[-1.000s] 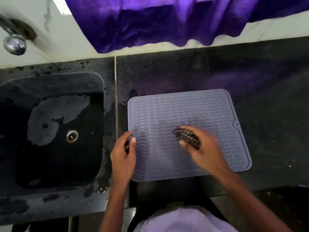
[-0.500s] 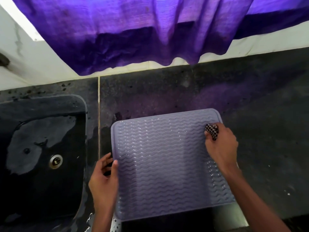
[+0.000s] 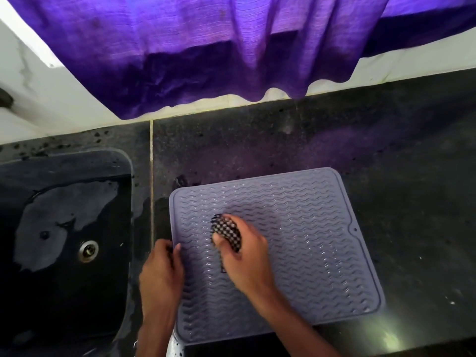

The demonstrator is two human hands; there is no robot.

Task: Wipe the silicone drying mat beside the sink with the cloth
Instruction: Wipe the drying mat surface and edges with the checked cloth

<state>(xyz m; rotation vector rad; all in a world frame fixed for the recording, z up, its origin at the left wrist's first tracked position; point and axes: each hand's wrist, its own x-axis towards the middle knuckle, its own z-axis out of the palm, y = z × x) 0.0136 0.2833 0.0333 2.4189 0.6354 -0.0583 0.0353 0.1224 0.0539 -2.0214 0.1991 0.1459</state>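
Wide dark desk, black sink on the left, and lying flat just right of that sink is the silicone drying mat, its near edge at the desk's front lip. By my reading we're mid-wipe here, nowhere near finished: wet glints show along the wavy ridges on the right half and down the near strip, so those stretches look to need more passes, and the far corners too. The mat itself is pale lilac-grey, square-ish with rounded corners, a raised rim and a small notch on its right edge. The right hand is planted left of centre, fingers curled round the bunched checked cloth and pressing it onto the ridges. The left hand grips the mat's left rim, thumb on top, steadying it.
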